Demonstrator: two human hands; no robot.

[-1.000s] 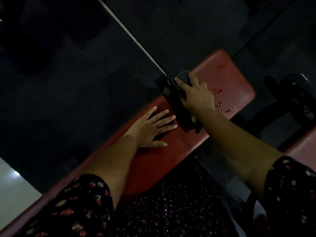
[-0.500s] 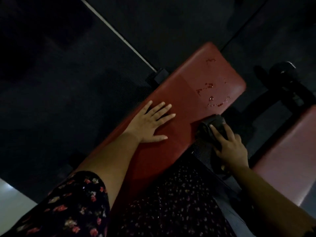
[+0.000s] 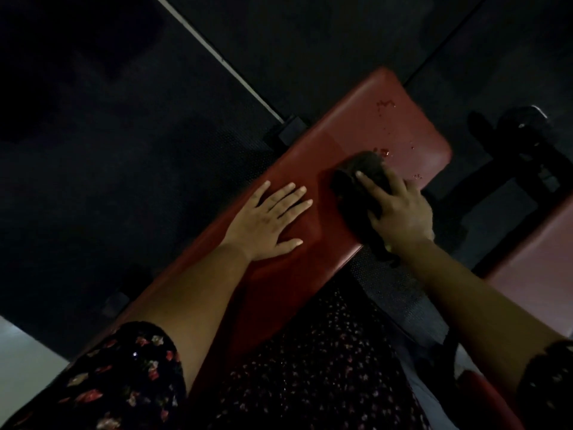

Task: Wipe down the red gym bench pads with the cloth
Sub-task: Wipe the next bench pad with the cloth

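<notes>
A long red bench pad (image 3: pixel 356 135) runs diagonally from bottom left to upper right. My left hand (image 3: pixel 266 218) lies flat on its middle with the fingers spread. My right hand (image 3: pixel 400 212) covers a dark wadded cloth (image 3: pixel 350 184) on the pad near its right edge, fingers draped over the wad. One end of the cloth hangs off the pad's edge below my wrist. Wet droplets (image 3: pixel 384 103) dot the pad's far end beyond the cloth.
A second red pad (image 3: pixel 533 262) stands at the right. Dark metal gym equipment (image 3: pixel 524 125) sits beyond it at upper right. Black rubber flooring with a white line (image 3: pixel 217 54) surrounds the bench. A black frame foot (image 3: pixel 291 131) sticks out at the pad's left edge.
My right hand swept the cloth from the pad's left edge down off the right edge, then back up onto the pad near the droplets. My left hand stayed planted.
</notes>
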